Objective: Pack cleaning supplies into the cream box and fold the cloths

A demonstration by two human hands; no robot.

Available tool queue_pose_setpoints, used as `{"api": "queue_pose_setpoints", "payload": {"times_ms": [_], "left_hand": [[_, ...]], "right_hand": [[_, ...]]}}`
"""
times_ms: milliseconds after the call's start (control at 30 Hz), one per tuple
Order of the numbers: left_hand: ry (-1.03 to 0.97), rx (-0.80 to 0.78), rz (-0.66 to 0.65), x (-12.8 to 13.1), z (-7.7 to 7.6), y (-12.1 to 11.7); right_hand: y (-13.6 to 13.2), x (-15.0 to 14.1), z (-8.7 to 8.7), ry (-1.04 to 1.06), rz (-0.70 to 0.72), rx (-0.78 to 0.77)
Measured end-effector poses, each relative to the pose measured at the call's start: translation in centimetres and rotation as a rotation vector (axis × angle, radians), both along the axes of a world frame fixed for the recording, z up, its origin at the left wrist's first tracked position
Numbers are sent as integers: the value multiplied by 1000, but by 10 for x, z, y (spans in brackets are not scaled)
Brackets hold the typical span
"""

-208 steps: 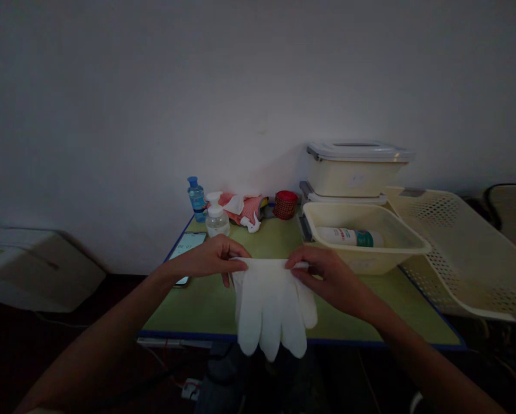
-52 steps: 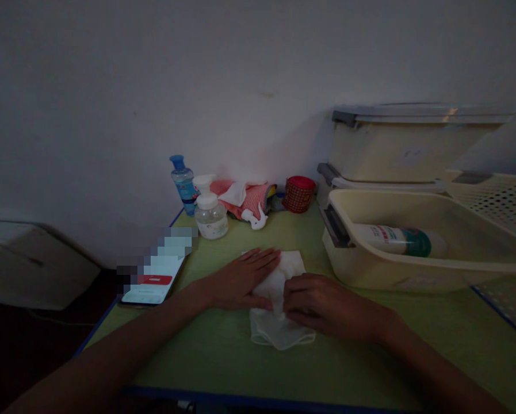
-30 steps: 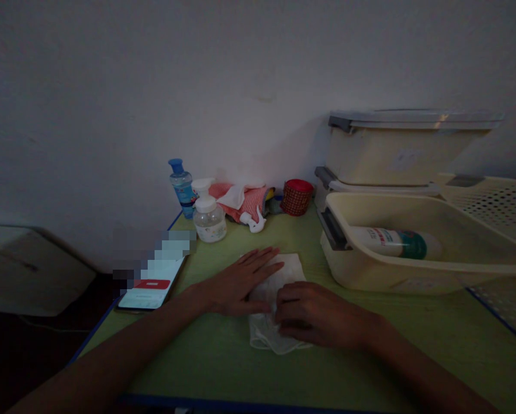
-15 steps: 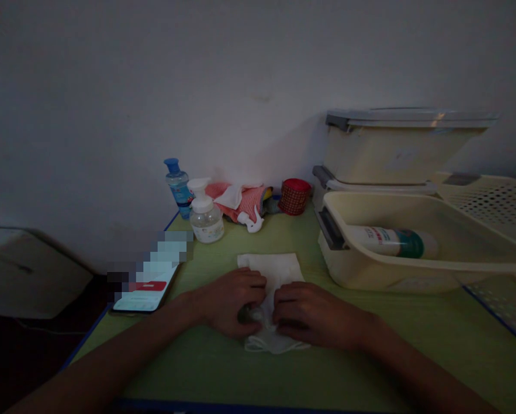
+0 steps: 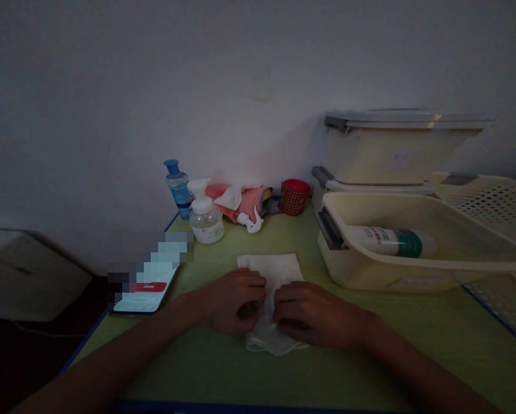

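A white cloth (image 5: pixel 279 267), possibly a thin towel or wipe, lies on the green tabletop in front of me, longer from front to back than across. My left hand (image 5: pixel 243 302) rests on its left side, fingers curled and thumb bent round toward them. On its right side lies my right hand (image 5: pixel 309 313), knuckles up, with fingers bent down onto the cloth. The fingertips of both hands press at the cloth's middle and partly hide it. Its near edge shows below the hands, slightly wavy and in layers.
A phone (image 5: pixel 148 299) lies at the left edge. Behind stand a blue bottle (image 5: pixel 179 190), a clear pump bottle (image 5: pixel 207 224), pink cloths (image 5: pixel 251 201), a white spray head (image 5: pixel 252 221) and a red round container (image 5: pixel 294 196). At right, a cream bin (image 5: pixel 370 273) holds a white-green bottle (image 5: pixel 398 241); lidded boxes (image 5: pixel 378 152) stand behind.
The cloth's near edge lies flatter, and the raised fold by my left thumb has gone down. My left thumb has shifted slightly upward; the right hand has barely moved.
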State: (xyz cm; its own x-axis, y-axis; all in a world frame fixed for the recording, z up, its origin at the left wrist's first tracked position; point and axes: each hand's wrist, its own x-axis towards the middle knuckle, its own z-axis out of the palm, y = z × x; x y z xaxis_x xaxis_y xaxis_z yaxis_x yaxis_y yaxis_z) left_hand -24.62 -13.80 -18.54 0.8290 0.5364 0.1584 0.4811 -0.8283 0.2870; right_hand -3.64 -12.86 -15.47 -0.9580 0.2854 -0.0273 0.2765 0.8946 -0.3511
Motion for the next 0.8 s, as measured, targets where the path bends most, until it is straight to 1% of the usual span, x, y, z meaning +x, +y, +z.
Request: {"api": "queue_pose_setpoints", "payload": {"times_ms": [100,233,367,467,533,633,800], "left_hand": [[-52,2,5,-1,2,1],[-136,-1,5,-3,5,1],[-233,9,5,-4,7,1],[-286,12,3,-5,7,1],[-304,0,-10,-5,6,1],[-285,-30,-27,-4,4,1],[-199,-81,-29,-1,2,1]], "right_hand": [[0,0,-1,10,-11,16],[-1,0,-3,23,-13,79],[-3,-1,-2,84,-26,149],[-4,-2,-1,137,-36,164],[-4,-2,-1,157,-16,138],[-4,-3,-2,148,25,60],[-3,-4,-2,84,6,-29]]}}
